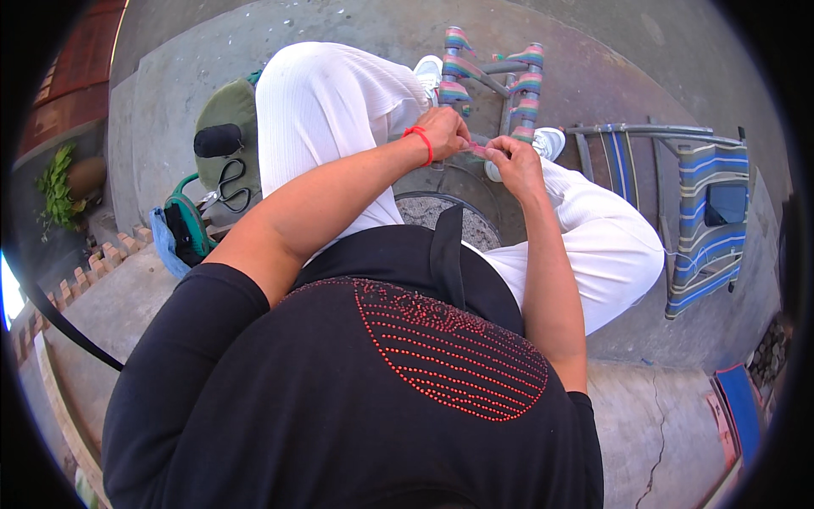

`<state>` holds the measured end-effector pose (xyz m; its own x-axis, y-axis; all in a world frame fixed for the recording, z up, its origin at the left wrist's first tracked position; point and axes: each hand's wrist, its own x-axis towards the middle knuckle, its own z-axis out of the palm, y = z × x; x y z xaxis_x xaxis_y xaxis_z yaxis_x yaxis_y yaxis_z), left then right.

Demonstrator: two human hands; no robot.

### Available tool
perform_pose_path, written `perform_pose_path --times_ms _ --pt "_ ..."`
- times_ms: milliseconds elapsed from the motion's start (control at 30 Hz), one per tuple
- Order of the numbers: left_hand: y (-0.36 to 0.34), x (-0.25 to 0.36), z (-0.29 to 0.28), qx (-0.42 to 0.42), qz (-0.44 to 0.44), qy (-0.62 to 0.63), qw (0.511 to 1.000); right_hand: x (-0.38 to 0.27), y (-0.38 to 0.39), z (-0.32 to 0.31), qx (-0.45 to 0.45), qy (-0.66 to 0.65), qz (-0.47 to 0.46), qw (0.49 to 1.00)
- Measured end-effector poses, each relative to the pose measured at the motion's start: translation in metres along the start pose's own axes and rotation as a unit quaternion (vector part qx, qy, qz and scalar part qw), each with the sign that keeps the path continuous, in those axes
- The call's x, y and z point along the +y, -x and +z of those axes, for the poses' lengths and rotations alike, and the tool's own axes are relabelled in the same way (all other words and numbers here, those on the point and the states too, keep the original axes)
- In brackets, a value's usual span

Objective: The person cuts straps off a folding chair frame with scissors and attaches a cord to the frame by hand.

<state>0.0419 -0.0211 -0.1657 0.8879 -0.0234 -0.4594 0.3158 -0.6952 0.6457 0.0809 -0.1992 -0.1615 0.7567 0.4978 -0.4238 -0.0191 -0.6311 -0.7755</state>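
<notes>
Pinch grip, closed both sides: L hand (446, 133) & R hand (518, 165) hold thin pink strip (476, 150) betw. them, nr band-wrapped frame (526, 83). Concrete flr (165, 93) underfoot; striped-fabric chair (708, 237) to R, scissors (227, 193) & green cushion (229, 102) L, leafy plant (58, 191) far L.

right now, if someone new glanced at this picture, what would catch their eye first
Likely the red-dotted black shirt, filling the lower middle. Next, at upper centre, the bare left hand and bare right hand hold a thin pink strip, near a grey tubular frame wrapped in striped multicoloured bands. At the right, what looks like a blue-striped fabric chair carries a dark flat rectangular object.
</notes>
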Motion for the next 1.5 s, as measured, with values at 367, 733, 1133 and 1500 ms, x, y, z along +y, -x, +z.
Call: perform_pose_path --times_ms 367,733,1133,1500 --pt "-0.002 -0.002 0.008 -0.009 0.018 0.021 1.0 -0.011 0.001 0.004 0.012 0.075 0.01 0.997" --pt "0.001 0.007 0.003 -0.017 0.034 0.023 0.999 -0.015 0.002 0.003 0.003 0.096 0.04 0.995" --pt "0.004 0.011 0.005 0.013 0.086 -0.011 0.996 -0.011 0.005 0.007 0.056 0.124 -0.031 0.99" --pt "0.004 0.01 0.008 0.013 0.138 -0.068 0.988 -0.023 0.006 0.002 0.017 0.133 0.017 0.991"
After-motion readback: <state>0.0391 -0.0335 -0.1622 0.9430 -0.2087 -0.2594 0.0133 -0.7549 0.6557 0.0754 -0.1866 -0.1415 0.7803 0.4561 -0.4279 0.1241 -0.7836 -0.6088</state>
